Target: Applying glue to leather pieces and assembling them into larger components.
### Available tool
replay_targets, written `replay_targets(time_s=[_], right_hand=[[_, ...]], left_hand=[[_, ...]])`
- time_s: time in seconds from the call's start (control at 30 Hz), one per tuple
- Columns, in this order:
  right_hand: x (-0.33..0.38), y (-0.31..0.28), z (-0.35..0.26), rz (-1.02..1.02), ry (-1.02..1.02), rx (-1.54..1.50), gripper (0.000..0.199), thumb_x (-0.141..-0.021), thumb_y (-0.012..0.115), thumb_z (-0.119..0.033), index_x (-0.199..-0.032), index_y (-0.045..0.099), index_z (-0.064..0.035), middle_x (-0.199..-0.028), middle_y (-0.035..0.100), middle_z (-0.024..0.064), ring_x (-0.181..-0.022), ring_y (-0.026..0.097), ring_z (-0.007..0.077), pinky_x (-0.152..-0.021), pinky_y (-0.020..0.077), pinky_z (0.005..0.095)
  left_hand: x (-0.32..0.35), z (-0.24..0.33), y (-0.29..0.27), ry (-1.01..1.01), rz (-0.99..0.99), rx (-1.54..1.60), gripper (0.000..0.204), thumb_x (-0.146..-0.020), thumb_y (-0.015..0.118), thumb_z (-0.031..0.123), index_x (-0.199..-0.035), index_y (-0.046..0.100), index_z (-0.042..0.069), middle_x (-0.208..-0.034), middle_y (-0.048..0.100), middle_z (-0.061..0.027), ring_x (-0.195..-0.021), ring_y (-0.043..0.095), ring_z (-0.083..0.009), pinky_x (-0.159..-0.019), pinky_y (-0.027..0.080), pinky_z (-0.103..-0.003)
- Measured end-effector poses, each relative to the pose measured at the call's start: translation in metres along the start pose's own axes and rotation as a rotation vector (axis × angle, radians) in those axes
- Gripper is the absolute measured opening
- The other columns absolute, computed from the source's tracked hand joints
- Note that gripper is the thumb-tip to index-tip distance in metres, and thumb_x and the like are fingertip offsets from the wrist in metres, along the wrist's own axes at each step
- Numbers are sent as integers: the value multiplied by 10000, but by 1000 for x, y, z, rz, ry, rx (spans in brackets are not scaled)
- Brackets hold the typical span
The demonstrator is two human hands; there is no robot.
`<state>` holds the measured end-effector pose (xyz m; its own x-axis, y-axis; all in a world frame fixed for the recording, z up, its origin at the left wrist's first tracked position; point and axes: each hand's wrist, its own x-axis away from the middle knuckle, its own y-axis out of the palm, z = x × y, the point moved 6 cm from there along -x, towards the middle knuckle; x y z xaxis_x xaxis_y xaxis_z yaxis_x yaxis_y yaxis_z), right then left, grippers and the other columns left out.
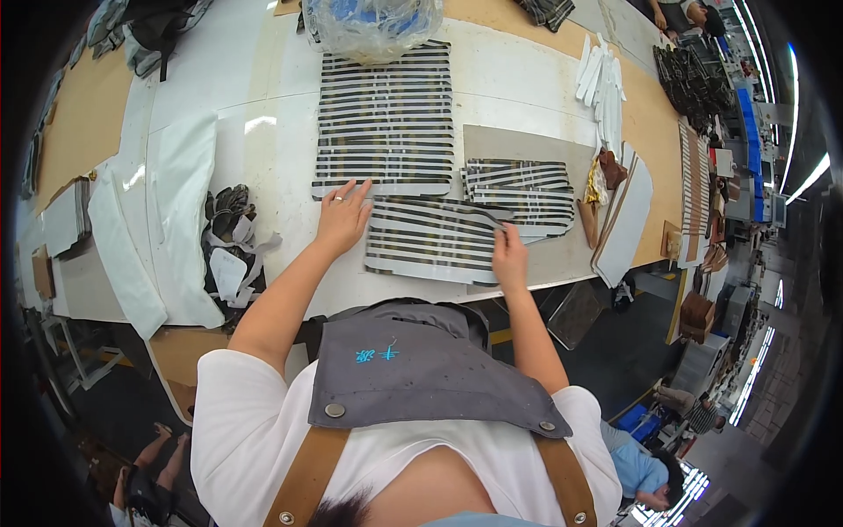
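Striped panel [428, 246], which I view remotely, lies on the surface [283, 180] just below the larger striped spread [384, 132], its right end pinched by the right hand [509, 255], while the left hand [342, 224], grip open, touches that spread's lower edge.

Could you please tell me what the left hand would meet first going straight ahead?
The left hand would probably first meet the long rectangular stack of black-and-white striped, fabric-like pieces; contact is hard to judge.
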<state>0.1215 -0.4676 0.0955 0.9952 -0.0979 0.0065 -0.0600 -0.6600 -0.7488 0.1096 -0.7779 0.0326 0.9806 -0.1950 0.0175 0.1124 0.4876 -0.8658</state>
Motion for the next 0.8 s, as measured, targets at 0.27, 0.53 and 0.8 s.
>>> replay_targets(time_s=[0.27,0.53,0.8], right_hand=[[-22,-59,-131,-393,-127,-339,138,-862,534,-66,-989,539,-12,-754,585,143,-601,489,168,-569,418,263],[-89,76,-47,-236,14,-272,299,-849,600,-223,-1019,504,4,-863,582,162,-694,528,256,-660,448,314],[-133,125,-16,-72,106,-46,570,-762,686,-345,-1111,478,56,-1052,520,194,-914,511,294,-808,426,375]], left_hand=[[-22,-20,-15,-59,21,607,371,-928,412,172,-1271,442,31,-1188,559,-142,-1154,470,-289,-958,351,-369],[-56,-90,-71,-172,285,542,285,-920,423,135,-1145,520,-11,-1121,571,-165,-1046,538,-289,-912,404,-344],[-103,-44,-49,84,-33,126,321,-875,474,99,-1194,513,89,-1209,544,-102,-1216,422,-289,-1037,274,-435]])
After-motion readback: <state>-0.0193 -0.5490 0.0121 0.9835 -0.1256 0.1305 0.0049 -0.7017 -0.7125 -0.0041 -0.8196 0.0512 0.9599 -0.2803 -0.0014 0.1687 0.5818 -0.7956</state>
